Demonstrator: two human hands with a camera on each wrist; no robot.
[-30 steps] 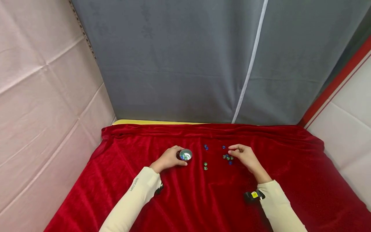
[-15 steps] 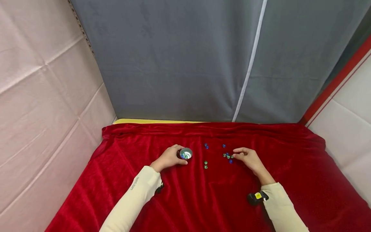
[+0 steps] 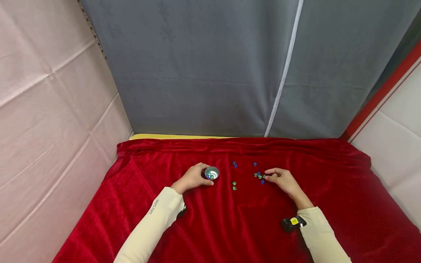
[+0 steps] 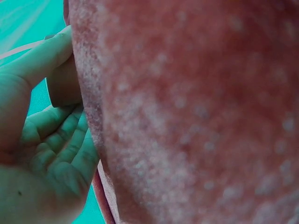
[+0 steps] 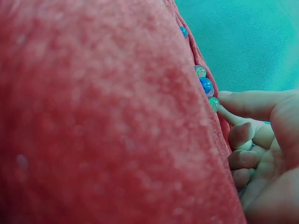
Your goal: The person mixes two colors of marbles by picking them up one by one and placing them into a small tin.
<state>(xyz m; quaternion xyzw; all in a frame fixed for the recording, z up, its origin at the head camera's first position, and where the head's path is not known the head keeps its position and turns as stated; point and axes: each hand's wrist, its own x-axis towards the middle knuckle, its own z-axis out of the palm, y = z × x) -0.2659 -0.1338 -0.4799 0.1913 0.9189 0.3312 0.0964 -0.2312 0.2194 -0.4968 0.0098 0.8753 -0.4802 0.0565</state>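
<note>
Cup (image 3: 216, 171): small, round, silvery inside, dark outside; low over the red cloth (image 3: 210, 226), left of all the loose marbles; cannot tell resting or slightly lifted.
Inside the cup: a few blue and green marbles (image 3: 209, 176), down at the bottom.
Left hand (image 3: 193, 177): holding the cup by its outer side, thumb nearer, fingers round the farther side, opening left uncovered.
Right hand (image 3: 285, 182): reaching in from the right, thumb and forefinger narrowly set at the end green marble (image 3: 264, 176) of the cluster (image 3: 259, 177); cannot tell pinched or only touched.
Cluster: three green and two blue, bunched close together.
Other loose marbles: a blue pair (image 3: 234, 163) and, nearer, a green pair (image 3: 234, 188), both between cup and cluster; a lone blue marble (image 3: 254, 164) just beyond the cluster.
Marble feel: probably glass; hard, light, slippery, quick to roll if nudged.
Marble hold: best across the widest part, thumb and forefinger opposite; likely to squirt away if pressed off-centre.
Cup feel: probably thin metal, stiff, light; best held round the side, clear of the rim.
Cloth feel: soft, rumpled, likely to slow rolling and snag in a low pinch.
</note>
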